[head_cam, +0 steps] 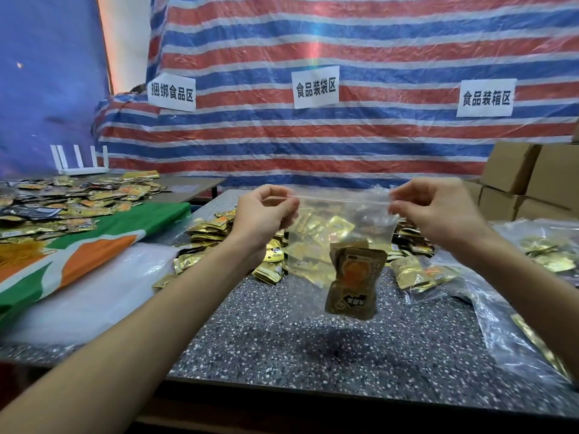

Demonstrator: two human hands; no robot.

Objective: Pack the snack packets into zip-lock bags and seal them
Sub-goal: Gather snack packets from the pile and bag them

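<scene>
A clear zip-lock bag (316, 236) hangs in the air above the speckled table (282, 333). My left hand (261, 214) pinches the left end of its top strip and my right hand (438, 211) pinches the right end. Inside, at the bottom right corner of the bag, sit a few brown-gold snack packets (354, 283). A heap of loose gold snack packets (219, 242) lies on the table behind the bag. Whether the zip strip is closed I cannot tell.
Filled clear bags of packets (423, 274) lie at the right. Cardboard boxes (526, 180) stack at the far right. On the left are a green-orange-white sheet (78, 255), more packets (72, 198) and a white router (82, 161). A striped tarp (344, 89) with paper signs hangs behind.
</scene>
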